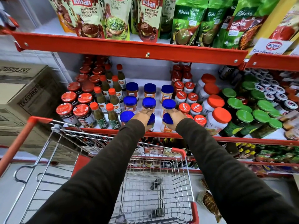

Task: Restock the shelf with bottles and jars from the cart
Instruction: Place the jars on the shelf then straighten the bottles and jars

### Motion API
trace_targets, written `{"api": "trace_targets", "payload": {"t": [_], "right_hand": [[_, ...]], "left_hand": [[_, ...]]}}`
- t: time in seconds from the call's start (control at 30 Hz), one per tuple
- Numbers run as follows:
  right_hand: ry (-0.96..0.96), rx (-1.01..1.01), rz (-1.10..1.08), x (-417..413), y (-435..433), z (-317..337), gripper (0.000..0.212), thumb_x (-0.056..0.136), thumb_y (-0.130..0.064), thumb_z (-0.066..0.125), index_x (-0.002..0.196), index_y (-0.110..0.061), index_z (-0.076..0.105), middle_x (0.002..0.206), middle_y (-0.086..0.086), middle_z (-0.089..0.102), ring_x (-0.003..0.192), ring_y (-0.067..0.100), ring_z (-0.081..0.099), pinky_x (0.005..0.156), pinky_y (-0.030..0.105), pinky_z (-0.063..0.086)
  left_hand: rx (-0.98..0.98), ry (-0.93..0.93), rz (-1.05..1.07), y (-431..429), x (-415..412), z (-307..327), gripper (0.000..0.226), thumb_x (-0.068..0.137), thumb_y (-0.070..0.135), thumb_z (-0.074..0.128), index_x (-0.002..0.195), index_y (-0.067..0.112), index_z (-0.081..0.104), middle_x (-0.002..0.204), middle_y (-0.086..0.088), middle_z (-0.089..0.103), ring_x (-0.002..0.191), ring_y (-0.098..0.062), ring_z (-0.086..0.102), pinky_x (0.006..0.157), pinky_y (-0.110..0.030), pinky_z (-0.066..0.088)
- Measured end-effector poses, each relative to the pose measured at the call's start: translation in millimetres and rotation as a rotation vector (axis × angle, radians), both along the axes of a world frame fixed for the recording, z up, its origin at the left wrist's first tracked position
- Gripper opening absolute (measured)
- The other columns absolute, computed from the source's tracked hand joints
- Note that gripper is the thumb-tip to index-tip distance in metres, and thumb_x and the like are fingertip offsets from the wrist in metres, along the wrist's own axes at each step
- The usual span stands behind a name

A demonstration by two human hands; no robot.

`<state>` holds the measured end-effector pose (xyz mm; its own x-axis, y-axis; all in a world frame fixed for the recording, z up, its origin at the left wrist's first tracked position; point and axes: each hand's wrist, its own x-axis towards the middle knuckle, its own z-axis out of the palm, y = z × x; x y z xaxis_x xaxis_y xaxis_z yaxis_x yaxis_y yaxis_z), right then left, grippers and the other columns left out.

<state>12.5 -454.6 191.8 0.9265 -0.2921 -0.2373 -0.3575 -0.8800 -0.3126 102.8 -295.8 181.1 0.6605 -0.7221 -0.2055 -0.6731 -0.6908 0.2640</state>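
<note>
Both my arms reach over the wire cart (186, 160) to the middle shelf (161, 135). My left hand (142, 116) is shut on a blue-lidded jar (151, 122) at the shelf's front edge. My right hand (175, 117) is shut on a second blue-lidded jar (167, 122) beside it. Both jars stand upright at the front of three rows of like blue-lidded jars (130, 102). The cart basket below shows only bare wire mesh.
Red-capped bottles (113, 117) and red-lidded jars (80, 110) stand left of the blue jars; Mapro jars (183, 108), big white jars (216, 120) and green-lidded jars (244, 116) stand right. Sauce pouches (113, 16) fill the upper shelf. Cardboard boxes (24, 94) sit at left.
</note>
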Motion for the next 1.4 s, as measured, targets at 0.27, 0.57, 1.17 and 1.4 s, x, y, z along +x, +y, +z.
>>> {"api": "trace_targets", "payload": {"t": [0.27,0.57,1.17,1.4], "right_hand": [[-0.296,-0.077,-0.013,-20,28,3,0.062,0.089,-0.024,0.059,0.145,-0.016,0.033,0.153,0.009,0.032,0.137,0.031,0.038,0.114,0.046,0.034],[-0.352,-0.022,0.007,17,97,21,0.063,0.093,-0.031,0.054,0.148,-0.016,0.028,0.157,0.009,0.026,0.146,0.030,0.022,0.119,0.047,0.023],[-0.369,0.231,-0.152,126,206,30,0.027,0.081,-0.021,0.074,0.107,-0.016,0.068,0.110,0.004,0.071,0.102,0.023,0.065,0.085,0.023,0.045],[-0.389,0.262,-0.081,128,201,27,0.025,0.079,-0.009,0.073,0.103,-0.017,0.071,0.108,0.006,0.072,0.099,0.023,0.067,0.092,0.037,0.054]], "left_hand": [[-0.147,-0.285,0.030,42,-14,10,0.064,0.092,0.037,0.046,0.150,0.020,0.022,0.161,-0.003,0.020,0.151,-0.024,0.010,0.122,-0.045,0.001],[-0.260,-0.373,0.125,118,19,37,0.064,0.092,0.045,0.042,0.149,0.021,0.024,0.159,-0.002,0.027,0.150,-0.023,0.014,0.124,-0.045,0.004],[-0.480,0.099,0.229,204,110,45,0.038,0.086,0.009,0.063,0.124,0.012,0.062,0.127,-0.012,0.065,0.117,-0.027,0.060,0.099,-0.023,0.041],[-0.529,0.101,0.312,204,119,41,0.033,0.082,0.016,0.071,0.115,0.013,0.067,0.109,-0.009,0.071,0.097,-0.026,0.067,0.087,-0.028,0.052]]}}
